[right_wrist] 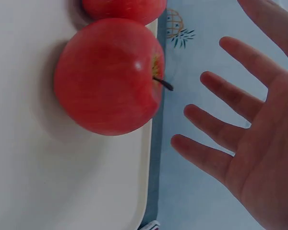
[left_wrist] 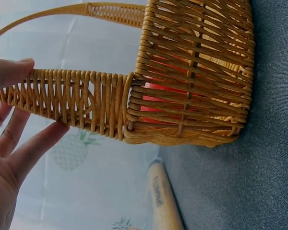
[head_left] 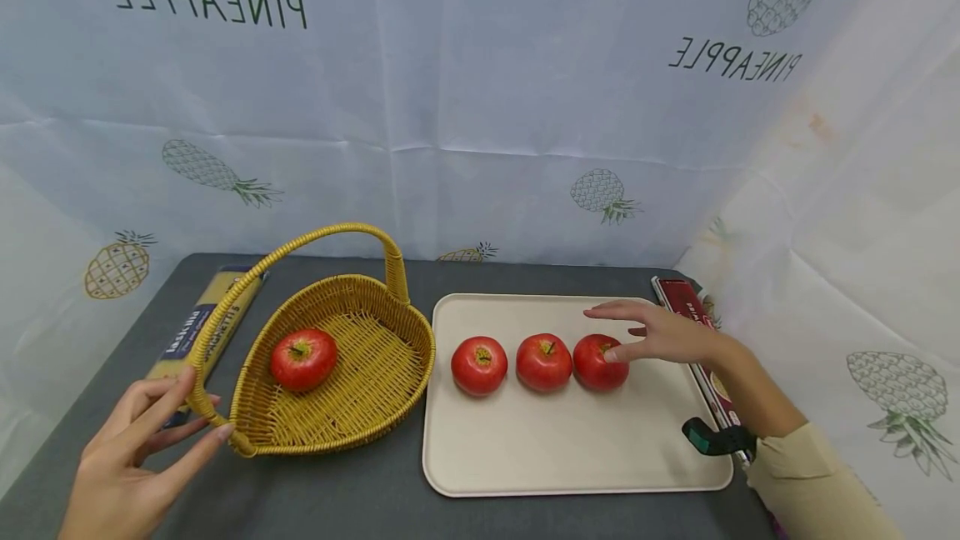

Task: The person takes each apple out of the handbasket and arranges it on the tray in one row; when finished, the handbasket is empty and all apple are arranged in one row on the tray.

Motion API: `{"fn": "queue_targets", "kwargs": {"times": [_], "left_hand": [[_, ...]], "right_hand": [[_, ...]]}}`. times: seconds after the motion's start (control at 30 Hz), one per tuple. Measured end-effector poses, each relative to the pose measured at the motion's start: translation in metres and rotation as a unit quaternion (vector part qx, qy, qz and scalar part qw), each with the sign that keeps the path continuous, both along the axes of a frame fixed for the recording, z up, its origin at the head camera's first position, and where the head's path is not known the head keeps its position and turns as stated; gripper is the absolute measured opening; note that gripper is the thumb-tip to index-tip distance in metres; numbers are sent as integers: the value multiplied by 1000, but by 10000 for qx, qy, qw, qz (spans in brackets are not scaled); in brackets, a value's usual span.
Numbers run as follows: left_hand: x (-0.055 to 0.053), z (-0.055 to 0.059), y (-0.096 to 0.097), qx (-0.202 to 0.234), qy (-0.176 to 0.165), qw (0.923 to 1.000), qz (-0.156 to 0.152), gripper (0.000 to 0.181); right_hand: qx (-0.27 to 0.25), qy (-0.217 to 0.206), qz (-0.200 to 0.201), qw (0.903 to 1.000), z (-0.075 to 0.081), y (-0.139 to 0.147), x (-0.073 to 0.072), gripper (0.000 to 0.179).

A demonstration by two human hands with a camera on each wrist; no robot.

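My left hand (head_left: 138, 461) pinches the handle of a yellow woven basket (head_left: 378, 386) near its left end, the thumb on one side and fingers on the other. One red apple (head_left: 303, 359) sits inside, towards the left; in the left wrist view its red shows through the weave (left_wrist: 192, 57). Three more apples stand in a row on a cream tray (head_left: 570, 452): a left one (head_left: 479, 366), a middle one (head_left: 543, 363) and a right one (head_left: 595, 361). Over the right apple (right_wrist: 108, 79) hovers my right hand (head_left: 663, 334), fingers spread, apart from it in the right wrist view.
A spaghetti pack (head_left: 186, 340) lies left of the basket, partly behind its handle. Along the tray's right edge is a dark red package (head_left: 684, 300), partly hidden by the right arm. A pineapple-print cloth (head_left: 480, 90) hangs behind the dark grey table (head_left: 322, 494).
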State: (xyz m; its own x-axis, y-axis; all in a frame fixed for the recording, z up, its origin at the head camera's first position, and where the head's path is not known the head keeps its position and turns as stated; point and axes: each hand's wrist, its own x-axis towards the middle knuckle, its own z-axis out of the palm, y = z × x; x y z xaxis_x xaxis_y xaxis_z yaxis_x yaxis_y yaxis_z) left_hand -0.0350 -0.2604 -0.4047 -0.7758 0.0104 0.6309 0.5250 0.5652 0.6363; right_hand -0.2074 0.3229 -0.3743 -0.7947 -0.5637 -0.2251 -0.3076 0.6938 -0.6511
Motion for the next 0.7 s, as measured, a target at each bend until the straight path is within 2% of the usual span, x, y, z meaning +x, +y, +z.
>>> {"fn": "queue_targets", "kwargs": {"times": [0.23,0.47,0.7], "left_hand": [[1,0,1,-16,-30,10000,75,85],[2,2,3,-22,-97,9998,173,85],[1,2,2,-32,-98,9998,171,83]], "right_hand": [[134,135,37,9998,15,-11,0,75],[431,453,178,9979,22,-24,-3,72],[542,524,309,9967,29,-40,-4,72]]}}
